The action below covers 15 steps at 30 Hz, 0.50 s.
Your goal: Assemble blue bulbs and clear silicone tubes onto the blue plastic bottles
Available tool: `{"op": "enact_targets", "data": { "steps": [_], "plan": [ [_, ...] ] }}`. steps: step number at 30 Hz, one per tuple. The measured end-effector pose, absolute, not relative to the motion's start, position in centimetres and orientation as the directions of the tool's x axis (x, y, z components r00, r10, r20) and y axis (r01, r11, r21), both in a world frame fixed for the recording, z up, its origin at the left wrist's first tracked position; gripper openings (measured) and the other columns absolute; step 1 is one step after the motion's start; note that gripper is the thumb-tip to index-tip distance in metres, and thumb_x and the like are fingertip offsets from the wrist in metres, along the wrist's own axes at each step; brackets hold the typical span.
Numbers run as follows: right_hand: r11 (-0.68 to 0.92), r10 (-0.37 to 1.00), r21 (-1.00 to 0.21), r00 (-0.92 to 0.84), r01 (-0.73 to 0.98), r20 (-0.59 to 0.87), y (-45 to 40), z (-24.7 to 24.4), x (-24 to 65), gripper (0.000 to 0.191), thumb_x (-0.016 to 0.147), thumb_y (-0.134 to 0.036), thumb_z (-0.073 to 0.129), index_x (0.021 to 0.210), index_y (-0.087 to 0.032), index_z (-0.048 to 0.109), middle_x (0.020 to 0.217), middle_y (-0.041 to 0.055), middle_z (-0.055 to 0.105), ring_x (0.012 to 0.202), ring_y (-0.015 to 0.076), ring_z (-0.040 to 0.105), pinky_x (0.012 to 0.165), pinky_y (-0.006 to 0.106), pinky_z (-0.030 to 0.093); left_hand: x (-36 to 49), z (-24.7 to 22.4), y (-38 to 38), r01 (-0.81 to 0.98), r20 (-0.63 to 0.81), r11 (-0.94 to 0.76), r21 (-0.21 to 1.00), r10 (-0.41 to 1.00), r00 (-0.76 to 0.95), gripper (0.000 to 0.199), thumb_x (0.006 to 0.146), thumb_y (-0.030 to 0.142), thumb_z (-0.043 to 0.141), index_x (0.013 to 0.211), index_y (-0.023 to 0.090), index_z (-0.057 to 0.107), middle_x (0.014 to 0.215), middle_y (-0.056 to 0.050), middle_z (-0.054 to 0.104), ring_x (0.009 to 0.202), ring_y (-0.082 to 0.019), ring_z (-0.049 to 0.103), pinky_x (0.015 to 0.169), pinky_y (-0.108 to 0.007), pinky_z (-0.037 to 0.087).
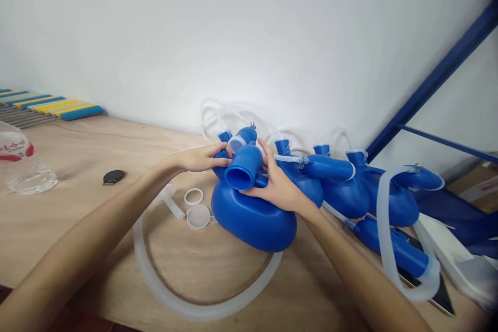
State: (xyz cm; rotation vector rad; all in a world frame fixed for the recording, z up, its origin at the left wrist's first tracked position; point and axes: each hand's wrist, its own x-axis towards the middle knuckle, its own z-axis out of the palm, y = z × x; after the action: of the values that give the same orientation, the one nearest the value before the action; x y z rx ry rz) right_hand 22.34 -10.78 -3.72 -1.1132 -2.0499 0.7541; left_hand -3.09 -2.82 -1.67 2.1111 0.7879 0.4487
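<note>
A blue plastic urinal bottle is tilted above the wooden table, its round open neck facing me. My left hand is closed, fingers curled on a blue part at the left of the neck. From the right, my right hand grips the neck with thumb below and fingers behind. Just behind the neck is a blue funnel piece with a pale rim. On the table left of the bottle lie a white ring and a translucent cap. A pale corrugated hose curves in front.
Several similar blue bottles with hoses stand along the wall at right. Near the right edge are a white tray and a blue metal frame. Leftward lie a black round object, a clear plastic bag and coloured foam-like strips.
</note>
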Motion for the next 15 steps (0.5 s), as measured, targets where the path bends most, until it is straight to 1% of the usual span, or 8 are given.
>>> {"op": "enact_targets", "data": {
  "steps": [3,5,7,9,10,12,14,15],
  "plan": [
    [0.468,0.880,-0.680,-0.370,0.564,0.299,-10.2,-4.3,21.7,0.113,0.083,-0.057,0.079,0.167,-0.035,0.007,0.170,0.0111,0.029,0.158,0.0338,0.027,0.126,0.057,0.028,-3.9,-2.3,-1.5,0.382,0.068,-0.497,0.779,0.674,0.736,0.046,0.091,0.062,0.063,0.110,0.021,0.056,0.106,-0.005,0.061,0.095,-0.020,0.058,0.082,-0.031,0.051],
    [0.477,0.877,-0.662,-0.364,0.579,0.313,-10.2,-4.6,21.5,0.106,0.084,-0.056,0.078,0.166,-0.036,0.014,0.168,0.0097,0.033,0.157,0.0334,0.028,0.126,0.057,0.028,-4.8,-2.4,-0.6,0.391,0.052,-0.449,0.804,0.707,0.705,0.055,0.088,0.069,0.061,0.116,0.022,0.059,0.117,-0.008,0.064,0.105,-0.023,0.060,0.085,-0.032,0.052],
    [0.487,0.873,-0.639,-0.364,0.595,0.325,-10.5,-4.7,21.2,0.104,0.083,-0.058,0.079,0.164,-0.038,0.016,0.166,0.0090,0.036,0.155,0.0330,0.033,0.124,0.056,0.031,-6.0,-2.2,0.1,0.427,-0.052,-0.303,0.852,0.763,0.644,0.065,0.087,0.077,0.054,0.121,0.022,0.064,0.123,-0.012,0.067,0.111,-0.028,0.062,0.084,-0.034,0.054],
    [0.470,0.883,-0.613,-0.351,0.635,0.312,-11.0,-4.6,21.0,0.107,0.080,-0.062,0.079,0.163,-0.038,0.016,0.164,0.0103,0.035,0.152,0.0344,0.036,0.122,0.057,0.034,-7.1,-2.1,0.7,0.547,-0.235,-0.171,0.819,0.770,0.594,0.068,0.082,0.079,0.054,0.113,0.020,0.070,0.118,-0.016,0.070,0.107,-0.032,0.066,0.078,-0.037,0.057],
    [0.446,0.895,-0.602,-0.335,0.662,0.295,-11.2,-4.5,20.9,0.110,0.078,-0.065,0.080,0.163,-0.037,0.015,0.164,0.0118,0.033,0.152,0.0361,0.036,0.121,0.058,0.036,-7.5,-2.3,0.9,0.641,-0.335,-0.150,0.753,0.750,0.570,0.064,0.077,0.076,0.062,0.106,0.020,0.072,0.114,-0.017,0.072,0.103,-0.033,0.067,0.075,-0.038,0.058],
    [0.400,0.916,-0.573,-0.302,0.715,0.263,-11.6,-4.4,20.6,0.116,0.074,-0.068,0.081,0.164,-0.035,0.015,0.165,0.0156,0.026,0.151,0.0412,0.035,0.118,0.062,0.039,-7.6,-3.1,1.1,0.811,-0.496,-0.205,0.549,0.700,0.513,0.056,0.061,0.063,0.079,0.098,0.020,0.074,0.106,-0.017,0.074,0.092,-0.034,0.070,0.069,-0.039,0.059],
    [0.378,0.925,-0.538,-0.288,0.753,0.248,-11.8,-4.3,20.3,0.121,0.071,-0.068,0.084,0.164,-0.034,0.014,0.166,0.0186,0.019,0.149,0.0463,0.037,0.113,0.065,0.043,-6.9,-4.4,0.9,0.878,-0.569,-0.308,0.367,0.673,0.473,0.056,0.050,0.051,0.086,0.096,0.022,0.074,0.095,-0.015,0.075,0.081,-0.032,0.071,0.061,-0.038,0.059],
    [0.376,0.926,-0.522,-0.286,0.766,0.247,-11.8,-4.3,20.3,0.124,0.069,-0.067,0.085,0.164,-0.034,0.013,0.166,0.0196,0.018,0.148,0.0480,0.038,0.111,0.066,0.044,-6.4,-5.2,0.7,0.879,-0.565,-0.356,0.316,0.674,0.476,0.056,0.047,0.048,0.087,0.095,0.022,0.074,0.088,-0.013,0.075,0.074,-0.031,0.070,0.058,-0.037,0.059]
  ]
}}
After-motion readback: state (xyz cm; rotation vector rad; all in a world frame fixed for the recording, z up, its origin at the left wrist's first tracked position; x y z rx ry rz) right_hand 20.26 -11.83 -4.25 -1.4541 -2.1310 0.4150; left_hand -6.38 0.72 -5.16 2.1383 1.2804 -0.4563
